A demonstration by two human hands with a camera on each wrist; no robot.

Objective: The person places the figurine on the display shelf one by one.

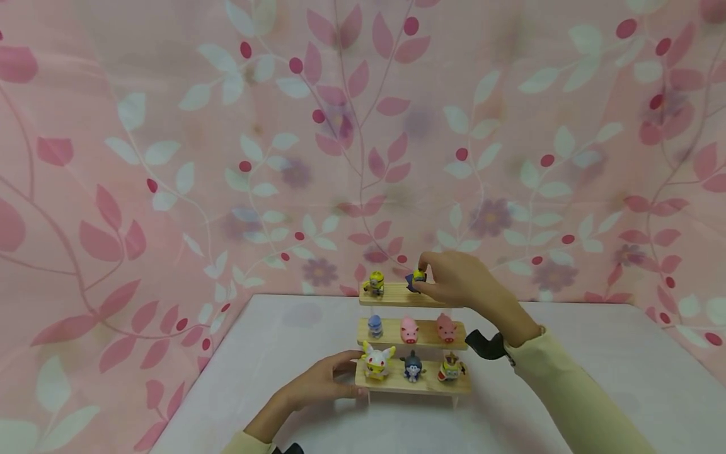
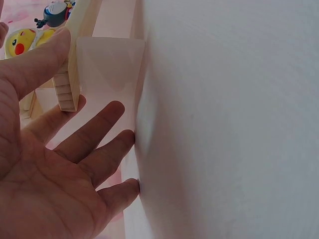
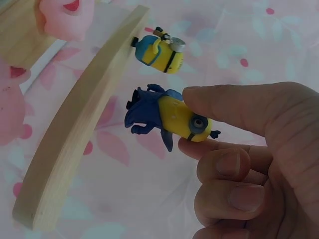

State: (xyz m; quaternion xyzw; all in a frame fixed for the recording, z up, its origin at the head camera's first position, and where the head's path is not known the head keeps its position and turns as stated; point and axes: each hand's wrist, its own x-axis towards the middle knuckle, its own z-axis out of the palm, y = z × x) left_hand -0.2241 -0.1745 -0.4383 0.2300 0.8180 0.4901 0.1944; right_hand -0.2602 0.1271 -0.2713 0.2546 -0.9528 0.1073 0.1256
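My right hand point(image 1: 456, 275) pinches a yellow minion figurine in blue clothing point(image 3: 174, 117) by its head, between thumb and forefinger. The figurine is over the right part of the top board of a wooden three-tier display stand point(image 1: 397, 293). In the right wrist view its feet look slightly apart from the board. Another minion figurine point(image 1: 375, 284) stands at that board's left end. My left hand point(image 1: 320, 383) grips the left end of the lowest board, thumb at its front edge and forefinger behind; the other fingers point(image 2: 117, 149) are spread, their tips near the white tabletop.
On the middle board are a blue figurine point(image 1: 375, 326) and two pink pigs point(image 1: 409, 330). The lowest board holds a white-and-yellow figurine point(image 1: 376, 364), a dark grey one point(image 1: 412, 367) and a crowned one point(image 1: 450, 368). Behind the white table point(image 1: 272, 340) hangs a pink floral cloth point(image 1: 397, 94).
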